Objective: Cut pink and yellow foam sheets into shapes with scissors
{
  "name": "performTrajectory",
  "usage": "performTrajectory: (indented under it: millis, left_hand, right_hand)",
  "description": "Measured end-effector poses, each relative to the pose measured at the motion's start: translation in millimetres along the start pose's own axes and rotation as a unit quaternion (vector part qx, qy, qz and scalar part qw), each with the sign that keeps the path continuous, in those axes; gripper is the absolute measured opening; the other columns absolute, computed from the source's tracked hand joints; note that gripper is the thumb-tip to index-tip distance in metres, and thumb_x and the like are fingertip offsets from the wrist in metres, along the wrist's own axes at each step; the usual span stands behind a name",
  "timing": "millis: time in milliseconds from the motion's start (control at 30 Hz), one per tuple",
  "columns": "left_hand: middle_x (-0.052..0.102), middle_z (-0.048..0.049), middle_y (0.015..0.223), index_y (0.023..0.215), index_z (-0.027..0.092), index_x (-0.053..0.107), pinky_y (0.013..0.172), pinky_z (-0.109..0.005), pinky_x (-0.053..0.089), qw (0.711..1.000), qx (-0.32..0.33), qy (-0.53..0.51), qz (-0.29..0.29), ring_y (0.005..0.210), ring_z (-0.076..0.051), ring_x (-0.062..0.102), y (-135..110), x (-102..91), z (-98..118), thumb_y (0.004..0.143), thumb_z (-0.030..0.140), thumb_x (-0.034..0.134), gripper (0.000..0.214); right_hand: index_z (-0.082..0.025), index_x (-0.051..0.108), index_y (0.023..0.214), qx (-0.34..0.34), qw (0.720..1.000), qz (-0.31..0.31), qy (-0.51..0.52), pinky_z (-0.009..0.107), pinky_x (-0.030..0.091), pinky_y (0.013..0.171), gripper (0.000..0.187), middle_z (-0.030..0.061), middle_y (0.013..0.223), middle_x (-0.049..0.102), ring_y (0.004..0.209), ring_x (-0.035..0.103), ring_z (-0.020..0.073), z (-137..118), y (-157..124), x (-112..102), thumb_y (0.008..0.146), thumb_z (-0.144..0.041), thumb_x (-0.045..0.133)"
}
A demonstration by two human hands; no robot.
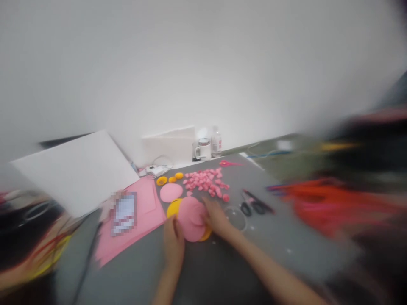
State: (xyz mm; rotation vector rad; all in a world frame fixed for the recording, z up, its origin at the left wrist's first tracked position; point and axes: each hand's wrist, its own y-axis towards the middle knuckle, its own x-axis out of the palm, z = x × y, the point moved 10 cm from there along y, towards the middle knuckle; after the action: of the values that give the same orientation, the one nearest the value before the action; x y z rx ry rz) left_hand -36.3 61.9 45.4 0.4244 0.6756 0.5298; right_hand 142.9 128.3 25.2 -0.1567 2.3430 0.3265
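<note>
Between my hands are round pink pieces [190, 218], several layers overlapping, which look like paper or felt. A yellow round piece [174, 206] shows behind them at the upper left and lower right edges. My left hand [174, 235] is closed on the left edge of the pink pieces. At their right edge my right hand [216, 217] grips them, its fingertips partly hidden and blurred. Just beyond lie another pink disc [171, 193] and a heap of small pink pieces [205, 182].
Pink sheets [143, 203] with a phone [124, 214] lie left, beside a tilted white board [76, 173]. Yellow rolls [162, 181], a mug [203, 148] and a bottle [216, 142] stand farther back. Black-handled scissors [252, 206], a clear ring [235, 218] and red-orange material [318, 203] lie right.
</note>
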Motion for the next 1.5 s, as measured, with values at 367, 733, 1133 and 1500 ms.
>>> performTrajectory:
  millis: [367, 733, 1133, 1500]
  left_hand:
    - [0.060, -0.0131, 0.103, 0.107, 0.015, 0.055, 0.086, -0.046, 0.044, 0.995, 0.066, 0.013, -0.074, 0.097, -0.024, 0.056, -7.4, 20.2, -8.0, 0.081, 0.023, 0.043, 0.029]
    - [0.057, -0.0141, 0.105, 0.109, 0.012, 0.055, 0.088, -0.042, 0.046, 0.988, 0.088, 0.057, -0.112, 0.101, -0.023, 0.053, -12.0, 29.7, -5.8, 0.081, 0.019, 0.043, 0.031]
    - [0.059, -0.0151, 0.106, 0.114, 0.013, 0.051, 0.086, -0.046, 0.045, 0.989, 0.072, 0.061, -0.117, 0.101, -0.024, 0.055, -9.1, 29.0, -9.1, 0.084, 0.016, 0.038, 0.033]
    - [0.057, -0.0140, 0.113, 0.122, 0.015, 0.046, 0.090, -0.049, 0.038, 0.971, 0.077, 0.095, -0.206, 0.109, -0.030, 0.048, -10.7, 35.7, 14.4, 0.061, 0.038, 0.068, 0.069]
  right_hand:
    - [-0.011, 0.064, 0.082, 0.028, 0.992, -0.002, 0.124, 0.023, 0.043, 0.050, 0.022, 0.0030, 0.063, 0.064, 0.055, 0.056, 0.0146, 27.9, 28.1, -26.8, 0.080, -0.028, 0.051]
    - [-0.016, 0.063, 0.104, 0.057, 0.987, 0.049, 0.139, 0.039, 0.044, 0.078, 0.050, 0.0108, 0.096, 0.066, 0.088, 0.058, 0.0280, 26.5, 12.1, -4.4, 0.054, -0.013, 0.065]
    - [-0.015, 0.059, 0.056, 0.112, 0.933, 0.084, 0.332, 0.024, 0.037, 0.051, 0.018, -0.0021, 0.048, 0.054, 0.051, 0.049, 0.0139, 53.0, 32.5, -27.4, 0.061, -0.030, 0.066]
    - [-0.013, 0.065, 0.073, 0.203, 0.796, 0.043, 0.568, 0.025, 0.047, 0.054, 0.037, 0.0029, 0.061, 0.067, 0.053, 0.059, 0.0144, 65.4, 14.7, -21.4, 0.051, -0.040, 0.079]
